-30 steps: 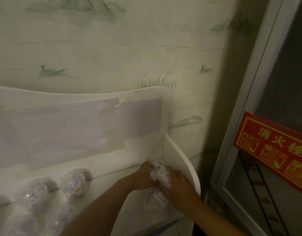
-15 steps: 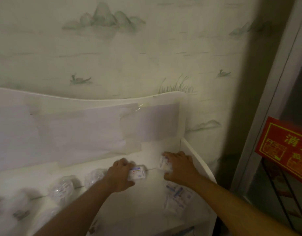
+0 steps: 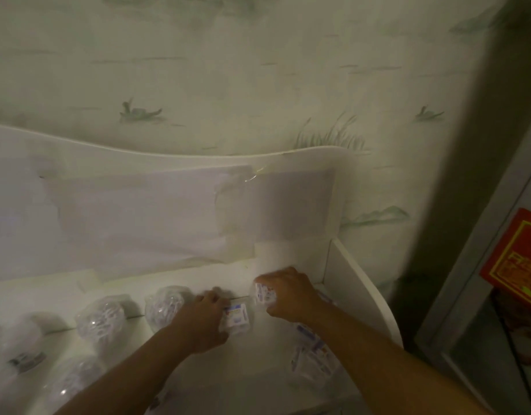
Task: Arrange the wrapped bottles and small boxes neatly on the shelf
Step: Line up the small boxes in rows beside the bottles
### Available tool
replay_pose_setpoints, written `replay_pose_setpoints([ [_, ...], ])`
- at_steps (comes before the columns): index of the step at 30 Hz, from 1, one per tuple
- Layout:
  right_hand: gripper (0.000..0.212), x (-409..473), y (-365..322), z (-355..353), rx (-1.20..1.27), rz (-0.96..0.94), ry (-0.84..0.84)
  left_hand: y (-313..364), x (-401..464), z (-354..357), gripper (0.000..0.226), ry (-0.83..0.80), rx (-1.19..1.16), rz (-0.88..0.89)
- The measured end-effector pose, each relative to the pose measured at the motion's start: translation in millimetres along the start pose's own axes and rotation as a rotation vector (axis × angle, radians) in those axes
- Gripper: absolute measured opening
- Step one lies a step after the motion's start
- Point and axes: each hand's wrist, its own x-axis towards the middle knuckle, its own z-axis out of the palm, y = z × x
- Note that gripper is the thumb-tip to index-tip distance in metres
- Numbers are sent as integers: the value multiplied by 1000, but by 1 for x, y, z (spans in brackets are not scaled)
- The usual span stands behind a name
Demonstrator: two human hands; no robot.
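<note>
Two small boxes are in the person's grip toward the right end of the white shelf [image 3: 291, 259], near its back wall. The left hand [image 3: 205, 320] curls round one small box [image 3: 236, 317] with blue print, too blurred to read. The right hand [image 3: 289, 293] pinches a second box [image 3: 262, 292] with red and blue marks, also unreadable. More flat packets [image 3: 313, 356] lie by the right end panel. Wrapped bottles [image 3: 165, 305] stand along the back toward the left. A red sign [image 3: 519, 256] with yellow print hangs beyond, illegible.
</note>
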Motion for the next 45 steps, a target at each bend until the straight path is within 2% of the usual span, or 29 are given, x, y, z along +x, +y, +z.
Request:
replay_pose_setpoints([
  [2, 51, 3, 4, 4, -51, 15, -35, -1, 2, -1, 66, 19, 11, -2],
  [7, 59, 3, 22, 6, 3, 64, -111, 4, 11, 0, 73, 60, -52, 0],
  [11, 54, 6, 34, 1, 17, 66, -167, 11, 18, 1, 58, 82, -80, 21],
  [16, 60, 7, 40, 2, 22, 50, -190, 11, 23, 1, 62, 129, -44, 23],
  [21, 61, 2, 43, 1, 36, 31, -154, 14, 25, -1, 59, 170, -10, 23],
  [30, 56, -13, 45, -7, 46, 64, -142, 25, 24, -4, 66, 117, -26, 4],
  [35, 60, -40, 36, -26, 12, -13, -144, 30, 14, -11, 60, 164, -45, 57],
  [40, 80, -84, 25, -44, 19, -68, -341, 48, 9, -20, 56, 140, -167, 233],
  [45, 101, -115, 29, -52, -89, -27, -456, 84, 7, -26, 50, 9, -227, 324],
])
